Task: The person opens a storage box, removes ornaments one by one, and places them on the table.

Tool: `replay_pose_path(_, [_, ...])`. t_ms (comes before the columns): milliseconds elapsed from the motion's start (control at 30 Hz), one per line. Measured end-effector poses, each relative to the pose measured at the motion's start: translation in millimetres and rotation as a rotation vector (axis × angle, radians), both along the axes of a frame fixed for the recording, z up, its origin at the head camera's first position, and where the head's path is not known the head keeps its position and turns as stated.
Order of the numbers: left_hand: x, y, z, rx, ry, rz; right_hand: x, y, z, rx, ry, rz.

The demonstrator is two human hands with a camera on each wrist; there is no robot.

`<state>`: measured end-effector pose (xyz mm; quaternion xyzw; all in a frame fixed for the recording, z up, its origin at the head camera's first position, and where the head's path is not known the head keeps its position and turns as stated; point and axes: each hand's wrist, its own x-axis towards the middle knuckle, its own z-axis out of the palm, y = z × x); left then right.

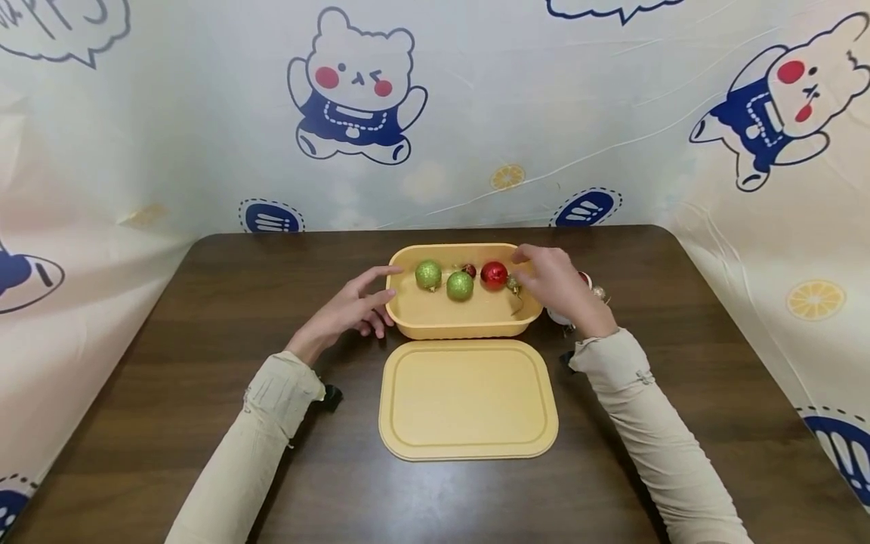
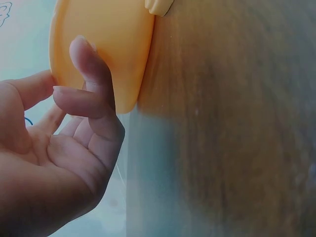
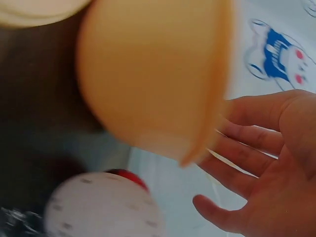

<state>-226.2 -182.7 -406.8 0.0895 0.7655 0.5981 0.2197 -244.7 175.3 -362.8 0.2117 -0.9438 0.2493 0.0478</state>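
A yellow plastic box (image 1: 448, 331) lies on the table between the hands. In it are two glittery green baubles (image 1: 428, 275), a shiny red bauble (image 1: 494, 276), a smaller dark red one (image 1: 469, 270) and a small gold-green one (image 1: 513, 284). My left hand (image 1: 356, 302) rests fingertips at the box's left rim, fingers loosely bent. Reaching over the right rim, my right hand (image 1: 553, 278) has its fingertips close over the small gold-green bauble. In the right wrist view the box wall partly hides the right fingers (image 3: 247, 148), which look loose.
A flat yellow lid (image 1: 469, 400) lies just in front of the box. Right of the box, partly behind the right hand, are more ornaments, including a white spotted ball (image 3: 103, 207). A printed bear cloth (image 1: 462, 151) hangs behind the wooden table (image 1: 170, 423).
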Motion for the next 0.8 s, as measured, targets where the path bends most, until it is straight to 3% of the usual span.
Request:
replay_pose_path(233, [0.2,1.7,0.3,-0.003,-0.013,-0.005,-6.0,-11.2,-30.4,0.21,0.058,0.013])
replay_pose_path(467, [-2.4,1.6,2.1,-0.013,-0.005,-0.002,-6.4,-14.0,-32.8,0.238,0.056,0.053])
replay_pose_path(800, [-1.9,3.1,1.0,-0.013,-0.015,0.0,-3.2,-15.3,-31.0,0.225,0.014,0.014])
